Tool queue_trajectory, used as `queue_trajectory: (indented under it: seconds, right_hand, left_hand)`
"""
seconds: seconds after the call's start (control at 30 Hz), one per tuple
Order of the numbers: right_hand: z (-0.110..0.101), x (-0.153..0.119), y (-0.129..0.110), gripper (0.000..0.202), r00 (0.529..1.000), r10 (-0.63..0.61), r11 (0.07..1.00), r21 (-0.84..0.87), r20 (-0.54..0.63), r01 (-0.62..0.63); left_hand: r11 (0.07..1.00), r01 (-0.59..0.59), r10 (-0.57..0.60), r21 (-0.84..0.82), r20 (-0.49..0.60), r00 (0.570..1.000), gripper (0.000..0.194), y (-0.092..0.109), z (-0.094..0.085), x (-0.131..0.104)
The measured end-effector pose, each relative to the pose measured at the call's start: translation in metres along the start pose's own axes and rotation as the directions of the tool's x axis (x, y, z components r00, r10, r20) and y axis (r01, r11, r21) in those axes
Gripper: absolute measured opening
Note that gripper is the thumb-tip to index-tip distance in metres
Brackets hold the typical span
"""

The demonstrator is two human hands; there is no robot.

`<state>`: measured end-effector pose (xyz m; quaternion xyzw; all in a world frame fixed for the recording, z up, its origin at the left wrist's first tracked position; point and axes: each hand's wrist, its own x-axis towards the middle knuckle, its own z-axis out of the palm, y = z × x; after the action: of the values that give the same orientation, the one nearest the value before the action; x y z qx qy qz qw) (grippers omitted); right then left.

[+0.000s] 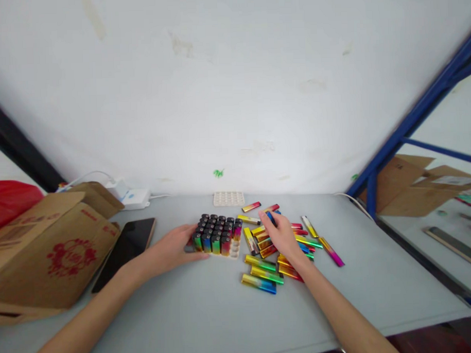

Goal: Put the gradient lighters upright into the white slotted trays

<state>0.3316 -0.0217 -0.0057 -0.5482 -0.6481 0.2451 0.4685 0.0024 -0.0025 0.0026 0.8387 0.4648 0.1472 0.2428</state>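
Note:
A white tray point(234, 249) holds several upright lighters point(216, 233) with black tops and shiny coloured bodies; some slots along its right side are bare. My left hand point(180, 246) grips the tray's left side, thumb at the front and fingers behind. To the right, my right hand point(278, 232) is closed on a blue lighter point(271, 218), held above a loose pile. Yellow, green, red and blue lighters point(264, 271) lie spread around and below that hand, some partly hidden by it.
A second white tray point(229, 199) lies by the wall. At the left are a cardboard box point(68, 249), a dark tablet-like object point(126, 250) and a white power strip point(136, 199). A blue metal frame point(389, 148) stands at the right.

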Motion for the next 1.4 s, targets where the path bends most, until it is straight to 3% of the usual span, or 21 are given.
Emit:
queue_trajectory:
  seconds: [0.13,0.43,0.7,0.87,1.03,1.13,1.4]
  right_hand:
    - [0.002,-0.007,-0.009,0.049,0.995,-0.102,0.972,-0.214,-0.019,0.096]
    - [0.008,-0.011,-0.011,0.041,0.992,-0.128,0.952,-0.282,-0.019,0.117]
    - [0.001,-0.014,-0.022,0.045,0.948,-0.269,0.914,-0.266,0.167,0.306]
    - [0.001,-0.018,-0.024,0.052,0.908,-0.234,0.916,-0.233,0.347,0.325]
    - [0.009,-0.017,-0.018,0.049,0.934,-0.210,0.935,-0.220,0.289,0.278]
    - [0.013,-0.017,-0.018,0.043,0.919,-0.196,0.923,-0.253,0.342,0.291]
    - [0.022,-0.020,-0.034,0.034,0.909,-0.148,0.779,-0.520,0.390,0.351]
  left_hand:
    - [1.000,-0.008,0.008,0.003,0.008,1.000,0.059,-0.004,0.001,-0.001]
    - [1.000,0.005,-0.005,-0.016,0.014,1.000,0.056,0.002,-0.002,0.001]
    - [1.000,-0.009,0.009,0.001,0.002,1.000,0.061,-0.004,0.001,0.000]
    - [0.999,-0.038,0.038,-0.014,-0.017,0.999,0.058,-0.004,0.002,-0.001]
    - [0.999,-0.033,0.033,-0.019,-0.002,0.999,0.062,-0.005,0.002,0.001]
    - [0.999,-0.028,0.028,-0.025,0.001,1.000,0.063,-0.006,0.002,0.001]
    - [0.999,-0.030,0.030,-0.028,-0.017,0.999,0.059,-0.003,0.001,-0.001]
